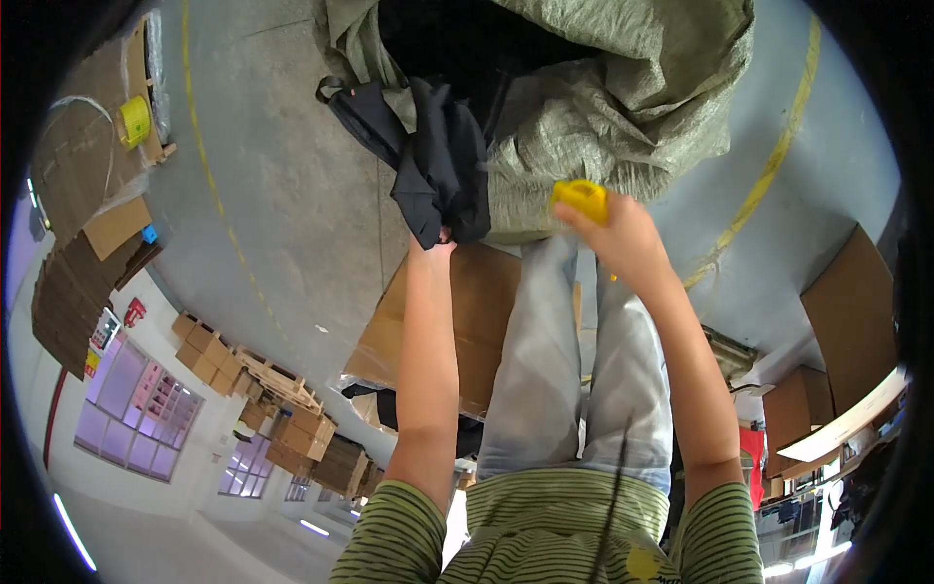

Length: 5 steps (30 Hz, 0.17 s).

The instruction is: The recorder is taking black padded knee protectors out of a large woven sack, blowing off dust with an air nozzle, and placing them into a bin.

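My left hand (444, 239) is closed on a bunched black cloth item (443, 161), whose folds hide most of the fingers. The cloth has a small loop at its far left end and hangs against the mouth of a large pale green woven sack (623, 117). Inside the sack it is dark, with black material that I cannot make out well. To the right, my right hand (628, 238) grips a small yellow tool (582, 200), slightly blurred, its exact kind unclear. This hand is just in front of the sack's near side, apart from the black cloth.
A brown cardboard box (477, 321) stands by my legs, below my left forearm. Yellow lines (778, 146) run along the grey floor on both sides. Cardboard sheets (856, 321) lean at the right. Stacked boxes (209, 350) and a pallet load (88, 185) stand at the left.
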### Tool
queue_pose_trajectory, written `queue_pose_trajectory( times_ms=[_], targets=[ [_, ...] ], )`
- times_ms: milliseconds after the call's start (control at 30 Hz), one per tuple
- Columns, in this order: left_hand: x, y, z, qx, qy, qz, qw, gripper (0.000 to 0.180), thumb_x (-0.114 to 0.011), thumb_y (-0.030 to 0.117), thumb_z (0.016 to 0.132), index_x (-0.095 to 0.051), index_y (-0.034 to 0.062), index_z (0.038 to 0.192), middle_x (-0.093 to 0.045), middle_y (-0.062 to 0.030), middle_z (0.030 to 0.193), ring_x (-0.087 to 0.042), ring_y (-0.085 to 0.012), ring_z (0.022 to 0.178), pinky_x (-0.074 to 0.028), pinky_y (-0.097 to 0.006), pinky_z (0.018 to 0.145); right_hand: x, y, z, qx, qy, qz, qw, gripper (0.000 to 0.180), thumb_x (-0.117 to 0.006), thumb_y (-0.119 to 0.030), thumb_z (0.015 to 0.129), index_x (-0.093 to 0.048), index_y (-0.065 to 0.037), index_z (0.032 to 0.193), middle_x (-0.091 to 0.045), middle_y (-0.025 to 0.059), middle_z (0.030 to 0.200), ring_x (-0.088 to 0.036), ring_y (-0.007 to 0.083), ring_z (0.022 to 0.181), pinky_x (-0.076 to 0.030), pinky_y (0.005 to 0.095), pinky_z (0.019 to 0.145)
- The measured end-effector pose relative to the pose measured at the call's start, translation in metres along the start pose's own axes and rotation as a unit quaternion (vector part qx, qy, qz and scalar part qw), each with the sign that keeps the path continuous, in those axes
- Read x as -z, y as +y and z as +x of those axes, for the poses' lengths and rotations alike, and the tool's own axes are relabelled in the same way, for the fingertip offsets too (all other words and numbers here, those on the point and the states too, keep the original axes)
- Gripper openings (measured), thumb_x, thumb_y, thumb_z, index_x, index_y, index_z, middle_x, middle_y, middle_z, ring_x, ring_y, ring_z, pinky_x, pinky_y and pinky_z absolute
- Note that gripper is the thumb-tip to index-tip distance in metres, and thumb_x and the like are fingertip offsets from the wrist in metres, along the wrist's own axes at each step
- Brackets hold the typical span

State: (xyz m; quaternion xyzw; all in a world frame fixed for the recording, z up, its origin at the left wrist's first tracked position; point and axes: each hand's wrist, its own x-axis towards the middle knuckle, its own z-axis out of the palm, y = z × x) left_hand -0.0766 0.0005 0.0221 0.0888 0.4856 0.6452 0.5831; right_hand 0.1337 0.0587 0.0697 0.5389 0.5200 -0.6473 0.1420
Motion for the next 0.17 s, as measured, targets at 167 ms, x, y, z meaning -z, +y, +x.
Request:
queue_pose_trajectory(
  times_ms=[167],
  targets=[
    [0.0096,-0.0029,-0.0075,0.048,-0.017,-0.126,0.991,0.052,-0.035,0.022,0.096,-0.017,0.0090,0.143,-0.024,-0.0059,0.146,-0.029,-0.0151,0.132,-0.027,-0.029,0.108,0.0004,-0.0039,0.0007,-0.061,0.010,-0.016,0.998,0.049,-0.067,-0.047,0.074,-0.066,-0.001,0.093,-0.065,0.0205,0.082,-0.063,0.0347,0.081,-0.048,0.0403,0.074]
  ],
)
